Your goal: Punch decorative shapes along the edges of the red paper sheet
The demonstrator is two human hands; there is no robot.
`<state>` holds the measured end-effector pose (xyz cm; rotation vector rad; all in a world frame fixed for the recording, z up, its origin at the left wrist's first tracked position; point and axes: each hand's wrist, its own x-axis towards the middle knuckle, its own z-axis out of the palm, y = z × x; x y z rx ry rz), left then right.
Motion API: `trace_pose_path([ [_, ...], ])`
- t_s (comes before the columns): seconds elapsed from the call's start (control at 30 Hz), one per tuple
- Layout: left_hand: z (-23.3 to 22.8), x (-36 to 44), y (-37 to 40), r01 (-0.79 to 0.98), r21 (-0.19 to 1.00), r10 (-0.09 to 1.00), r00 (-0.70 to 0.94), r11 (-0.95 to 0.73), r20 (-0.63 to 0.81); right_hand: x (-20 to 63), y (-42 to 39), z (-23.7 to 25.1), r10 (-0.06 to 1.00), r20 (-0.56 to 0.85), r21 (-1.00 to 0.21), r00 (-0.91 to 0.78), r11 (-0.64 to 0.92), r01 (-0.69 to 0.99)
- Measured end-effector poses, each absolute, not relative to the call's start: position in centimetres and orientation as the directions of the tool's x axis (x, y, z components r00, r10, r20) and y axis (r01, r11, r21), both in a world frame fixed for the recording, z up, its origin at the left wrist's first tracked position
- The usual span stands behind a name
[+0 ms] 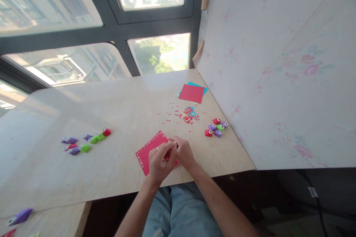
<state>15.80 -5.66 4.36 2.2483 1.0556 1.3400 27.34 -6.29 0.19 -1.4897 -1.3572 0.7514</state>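
Under my left hand (pixel 159 163) and right hand (pixel 183 152), in the lower middle of the frame, lies a matt red paper sheet with punched holes along its edges (pixel 147 150). It rests on a smooth, pale marble-look tabletop (pixel 116 111) with a soft sheen. At upper right of the table sit more flat, matt paper squares, red over turquoise (pixel 191 92), with tiny red and turquoise paper bits (pixel 189 114) scattered just below. The small glossy plastic punches in red, purple and green (pixel 216 127) at right look smooth, like the similar plastic punches (pixel 86 141) at left. My lap shows blue denim cloth (pixel 180 211).
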Motion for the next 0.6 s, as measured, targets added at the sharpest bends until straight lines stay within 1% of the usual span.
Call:
trace_pose_path([
  [0.03,3.8,14.3,-5.7,0.455,0.600,0.740,0.243,-0.658,0.628,27.3,-6.3,0.2,0.967,0.157,-0.922,0.200,0.071,0.381],
  [0.1,2.5,11.5,-5.5,0.522,0.633,0.792,0.151,-0.572,0.592,27.3,-6.3,0.2,0.964,0.157,-0.924,0.215,0.067,0.376],
  [0.17,1.3,8.8,-5.0,0.596,0.664,0.853,0.071,-0.453,0.517,27.2,-6.3,0.2,0.963,0.150,-0.924,0.222,0.057,0.379],
  [0.23,0.4,6.3,-4.4,0.633,0.704,0.896,-0.034,-0.323,0.442,27.2,-6.3,0.2,0.963,0.140,-0.923,0.231,0.042,0.383],
  [0.3,-0.1,4.0,-3.6,0.631,0.745,0.909,-0.146,-0.218,0.390,27.2,-6.4,0.2,0.962,0.126,-0.922,0.241,0.024,0.386],
  [0.37,-0.4,2.0,-2.8,0.621,0.767,0.903,-0.220,-0.162,0.369,27.3,-6.4,0.1,0.962,0.119,-0.920,0.244,0.015,0.391],
  [0.47,-0.6,-0.8,-1.5,0.665,0.735,0.901,-0.227,-0.134,0.369,27.4,-6.5,-0.3,0.964,0.103,-0.920,0.243,0.000,0.392],
  [0.53,-0.6,-2.5,-0.6,0.728,0.675,0.896,-0.214,-0.119,0.389,27.6,-6.5,-0.6,0.968,0.085,-0.922,0.234,-0.012,0.387],
  [0.6,-0.6,-4.0,0.3,0.785,0.615,0.879,-0.237,-0.079,0.415,27.7,-6.6,-0.8,0.972,0.070,-0.924,0.226,-0.022,0.381],
])
